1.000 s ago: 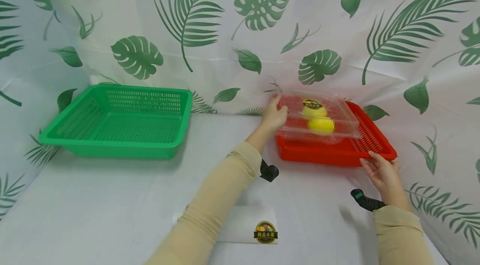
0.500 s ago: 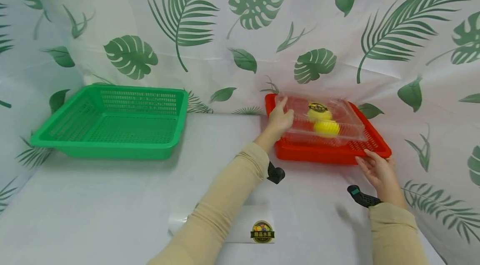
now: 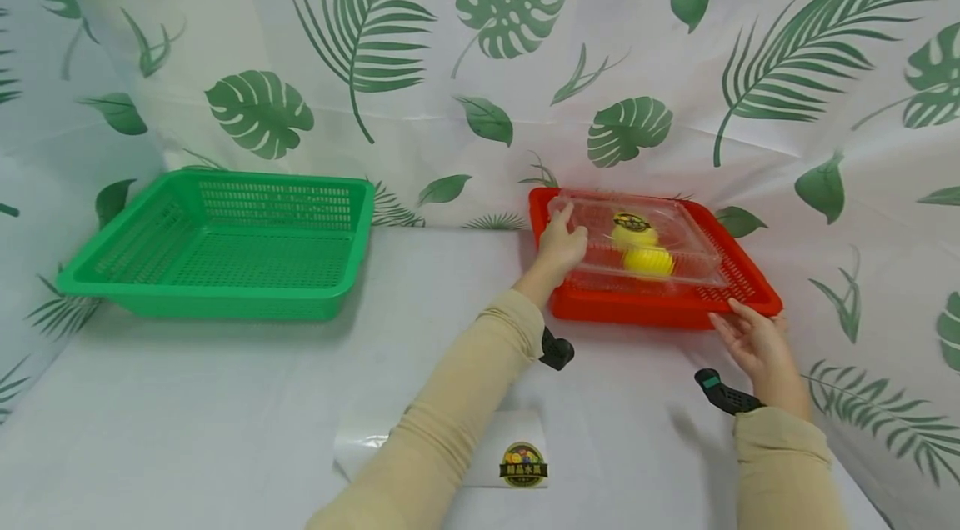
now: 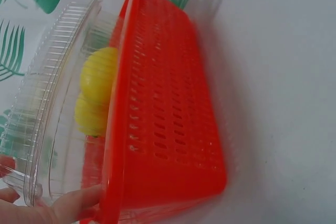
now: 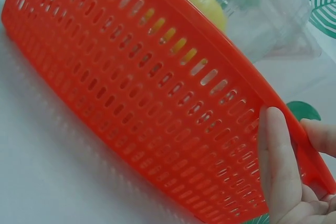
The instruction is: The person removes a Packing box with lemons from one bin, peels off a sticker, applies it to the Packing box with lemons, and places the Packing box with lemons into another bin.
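Observation:
A clear plastic clamshell box [image 3: 678, 223] with a dark round label lies tilted over the red basket [image 3: 622, 309], partly inside its rim. Two yellow fruits [image 3: 648, 262], whose exact kind I cannot tell, show through the plastic. My left hand [image 3: 564, 242] grips the box by its left edge, its thumb close to the basket rim in the left wrist view. At the basket's front right corner, my right hand [image 3: 759, 351] pinches the rim, with fingers against the slotted outer wall and thumb over the edge, as the right wrist view [image 5: 283, 166] shows.
A green basket [image 3: 225, 293] with slotted walls stands at the back left. On the white table in front lies a flat, glossy white bag [image 3: 495, 451] with a round fruit label, partly covered by my left sleeve. A leaf-patterned curtain [image 3: 420, 138] hangs behind.
The clear box has come down onto the red basket with my left hand still on its edge. My right hand keeps its hold on the rim. The head view has shifted slightly.

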`<act>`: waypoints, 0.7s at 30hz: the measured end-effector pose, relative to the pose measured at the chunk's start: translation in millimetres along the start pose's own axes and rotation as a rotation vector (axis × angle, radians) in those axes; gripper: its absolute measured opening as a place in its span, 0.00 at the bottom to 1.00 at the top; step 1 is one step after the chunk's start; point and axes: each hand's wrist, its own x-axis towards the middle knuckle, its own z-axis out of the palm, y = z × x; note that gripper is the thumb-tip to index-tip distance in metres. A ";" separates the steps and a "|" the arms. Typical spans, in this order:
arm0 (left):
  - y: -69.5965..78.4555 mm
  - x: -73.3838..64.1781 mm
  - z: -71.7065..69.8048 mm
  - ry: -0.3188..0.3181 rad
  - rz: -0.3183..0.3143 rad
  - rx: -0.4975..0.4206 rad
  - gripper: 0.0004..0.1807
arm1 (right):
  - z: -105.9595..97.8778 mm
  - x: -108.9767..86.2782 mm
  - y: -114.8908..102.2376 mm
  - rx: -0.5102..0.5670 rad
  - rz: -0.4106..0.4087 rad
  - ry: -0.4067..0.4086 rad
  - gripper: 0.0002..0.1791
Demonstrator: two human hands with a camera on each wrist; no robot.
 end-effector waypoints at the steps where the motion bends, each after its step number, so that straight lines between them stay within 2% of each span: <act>1: -0.3 0.4 0.6 0.001 -0.005 0.000 0.28 | -0.1 -0.1 0.2 -0.001 -0.004 0.002 0.54; 6: -4.6 0.9 4.7 0.009 -0.016 0.015 0.29 | -0.8 0.1 1.0 -0.003 -0.011 0.005 0.55; 15: -6.9 0.8 18.5 0.051 -0.044 0.094 0.28 | -3.2 -0.8 -0.7 0.005 -0.012 -0.007 0.57; 21: -8.7 -0.2 21.5 0.073 -0.029 0.165 0.30 | -1.5 1.5 0.5 0.006 -0.016 -0.019 0.57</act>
